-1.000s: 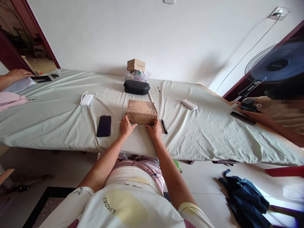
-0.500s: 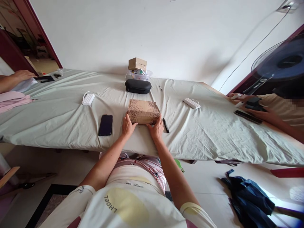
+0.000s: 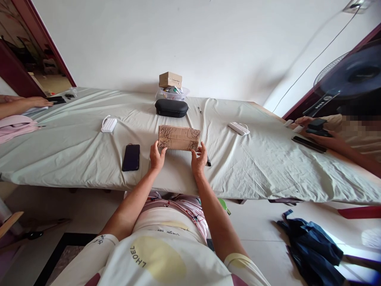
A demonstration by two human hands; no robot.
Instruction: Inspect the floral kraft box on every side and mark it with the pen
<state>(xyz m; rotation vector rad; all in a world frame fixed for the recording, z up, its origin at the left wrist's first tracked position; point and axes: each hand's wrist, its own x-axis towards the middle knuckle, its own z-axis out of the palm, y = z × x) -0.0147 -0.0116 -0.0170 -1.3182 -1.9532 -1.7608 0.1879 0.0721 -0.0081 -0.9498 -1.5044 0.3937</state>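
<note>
A brown cardboard box with dark scribbles near its corners is held between my two hands, tilted so that one broad scribbled face shows. My left hand grips its left end, thumb along the near edge. At the right end, my right hand holds it the same way. A black marker lies beside my right hand, partly covered by it. To the left of my left hand rests a dark-screened smartphone.
Behind the box stand a black zip case and a plastic tub with a small carton on top. White power strips lie left and right. Other people's hands work at both table ends; a fan stands right.
My hands have tipped the box up, turning a different scribbled face into view. The person's hand at the far left has shifted on the table.
</note>
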